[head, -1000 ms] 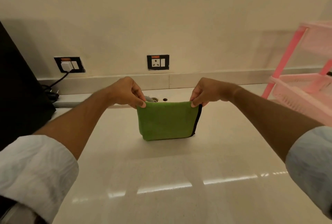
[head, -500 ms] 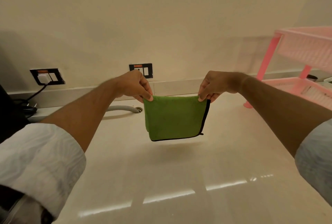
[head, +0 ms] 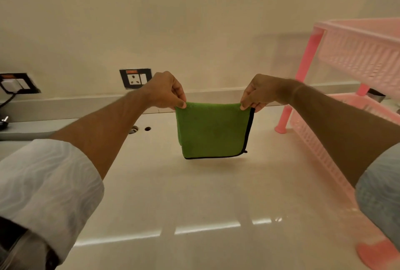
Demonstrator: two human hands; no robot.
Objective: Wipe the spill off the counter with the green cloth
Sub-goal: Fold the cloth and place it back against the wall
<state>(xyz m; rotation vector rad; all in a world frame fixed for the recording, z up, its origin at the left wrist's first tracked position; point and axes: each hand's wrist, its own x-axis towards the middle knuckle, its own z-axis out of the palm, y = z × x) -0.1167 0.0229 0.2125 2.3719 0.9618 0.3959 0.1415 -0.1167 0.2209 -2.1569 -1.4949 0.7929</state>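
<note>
The green cloth [head: 213,131] hung in the air between the two hands, held up by its top corners above the pale desk [head: 194,194] and not touching it. The left hand [head: 164,91] pinched the upper left corner between thumb and fingertips, and the right hand [head: 260,93] pinched the upper right corner the same way, so both hands were clamped on the cloth with its top edge stretched nearly level between them.

The cloth looked folded into a near square, a plush bright green with a thin black trim along its right side and bottom edge; a small black tab stuck out at the lower right corner. A faint shadow lay on the desk beneath it.

There was one cloth and two hands, each arm bare below a rolled light sleeve. On the wall behind were two switch plates: one socket plate [head: 136,78] just left of the left hand, and another [head: 18,83] at the far left with a plug and cord in it. Two small holes [head: 147,128] showed in the desk near the wall. One pink plastic rack [head: 357,53] stood at the right.
</note>
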